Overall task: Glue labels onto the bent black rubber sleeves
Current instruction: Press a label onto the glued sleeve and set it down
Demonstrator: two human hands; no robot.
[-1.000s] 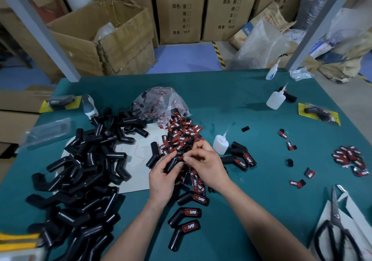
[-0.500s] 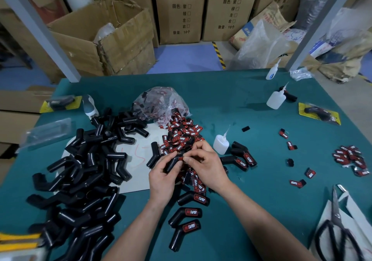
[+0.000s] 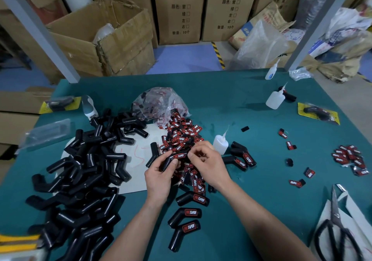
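Fingers [image 3: 174, 162] of my left hand [image 3: 159, 177] grip the lower leg of one bent black sleeve [image 3: 167, 161], held at frame centre just above the tabletop [image 3: 251, 107]. Fingertips [image 3: 190, 154] of my right hand [image 3: 209, 164] are curled and pinch its upper right end.

Change since half a second ago: the right fingertips have drawn back off the upper leg, so the red label [image 3: 178, 156] now shows, lying flat along it. Judgement: the label appears seated, and this piece looks ready to join the labelled sleeves [image 3: 187, 213] at lower centre.

The label lies between the two grips, just left of the right fingertips. The glue bottle [image 3: 220, 143] stands just beside the right hand, upper right of it. The unlabelled sleeves [image 3: 84, 170] remain heaped at frame left.
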